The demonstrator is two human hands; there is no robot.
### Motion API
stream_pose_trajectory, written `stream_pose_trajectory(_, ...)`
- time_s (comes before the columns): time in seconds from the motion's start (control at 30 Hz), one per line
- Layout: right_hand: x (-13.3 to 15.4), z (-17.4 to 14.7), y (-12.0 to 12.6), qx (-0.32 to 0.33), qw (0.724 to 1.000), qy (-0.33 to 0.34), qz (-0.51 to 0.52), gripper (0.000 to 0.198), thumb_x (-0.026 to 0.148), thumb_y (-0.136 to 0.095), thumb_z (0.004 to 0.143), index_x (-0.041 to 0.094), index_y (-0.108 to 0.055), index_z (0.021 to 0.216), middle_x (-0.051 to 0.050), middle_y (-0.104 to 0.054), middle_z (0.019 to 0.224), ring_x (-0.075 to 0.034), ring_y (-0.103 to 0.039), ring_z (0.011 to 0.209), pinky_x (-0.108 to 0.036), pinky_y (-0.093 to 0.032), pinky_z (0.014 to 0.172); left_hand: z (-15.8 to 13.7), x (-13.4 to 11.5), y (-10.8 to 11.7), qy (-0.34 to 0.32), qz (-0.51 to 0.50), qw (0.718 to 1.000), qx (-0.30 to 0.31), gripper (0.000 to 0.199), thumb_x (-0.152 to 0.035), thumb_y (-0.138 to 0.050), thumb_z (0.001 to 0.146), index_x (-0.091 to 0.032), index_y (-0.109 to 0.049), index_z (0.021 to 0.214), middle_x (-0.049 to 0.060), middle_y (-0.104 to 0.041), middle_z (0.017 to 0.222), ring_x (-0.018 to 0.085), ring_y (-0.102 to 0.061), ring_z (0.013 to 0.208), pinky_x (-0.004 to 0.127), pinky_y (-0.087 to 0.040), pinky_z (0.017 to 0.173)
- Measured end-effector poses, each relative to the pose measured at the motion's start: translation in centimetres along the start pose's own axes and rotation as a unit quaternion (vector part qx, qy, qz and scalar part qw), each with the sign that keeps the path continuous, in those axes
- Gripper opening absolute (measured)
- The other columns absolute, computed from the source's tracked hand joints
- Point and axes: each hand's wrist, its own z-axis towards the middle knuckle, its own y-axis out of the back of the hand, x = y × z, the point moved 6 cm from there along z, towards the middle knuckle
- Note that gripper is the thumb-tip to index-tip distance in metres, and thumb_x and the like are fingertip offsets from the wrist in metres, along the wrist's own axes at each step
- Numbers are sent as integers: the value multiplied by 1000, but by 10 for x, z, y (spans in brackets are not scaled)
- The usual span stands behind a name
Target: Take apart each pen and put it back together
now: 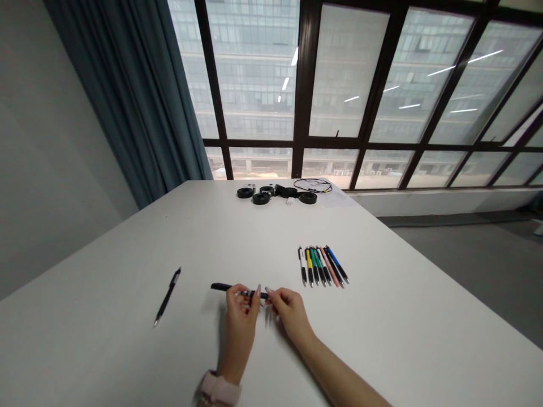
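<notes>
Just above the white table, a black pen (221,287) is held sideways between my two hands. My left hand (241,311) is closed around its middle, and the pen's dark left end sticks out past the fingers. At the right end, the fingertips of my right hand (291,314) pinch the pen. Fingers hide part of the barrel, so I cannot tell whether it is in one piece. Left of my hands, another black pen (167,297) lies slanted on the table. To the right lies a row of several pens (322,265) in white, yellow, green, pink, black and blue.
The white table (127,254) narrows toward the windows. Black rolls (261,198) and a looped black cable (313,185) lie at its far end, with paper (339,198) under the cable. A blue curtain (139,102) hangs at the left. Grey floor shows past the right edge.
</notes>
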Motion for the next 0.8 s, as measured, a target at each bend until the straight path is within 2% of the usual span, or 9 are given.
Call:
stream_pose_trajectory(0.27, 0, -3, -4, 16, 999, 9, -27, 64, 79, -47, 82, 21, -52, 56, 5, -41, 51, -12, -38, 51, -26, -30, 52, -2, 2, 0, -2, 14, 1000, 0, 38, -49, -67, 80, -24, -44, 97, -5, -61, 69, 13, -59, 53, 23, -48, 50)
stream_pose_trajectory(0.53, 2, -2, -5, 9, 999, 23, -20, 66, 82, -39, 84, 22, -48, 58, 4, -44, 56, -14, -41, 56, -27, -33, 57, -2, 5, 0, 7, 22, 1000, 13, 40, -50, -64, 83, -23, -46, 106, 0, -66, 82, 16, -67, 65, 28, -53, 60)
stream_pose_trajectory(0.8, 0, -7, -10, 49, 999, 15, -1, 56, 75, -55, 82, 22, -51, 65, 4, -49, 57, -13, -44, 56, -26, -35, 56, -3, 2, -2, 21, 6, 999, 23, 41, -51, -60, 85, -23, -46, 111, -2, -64, 75, 16, -64, 63, 28, -52, 61)
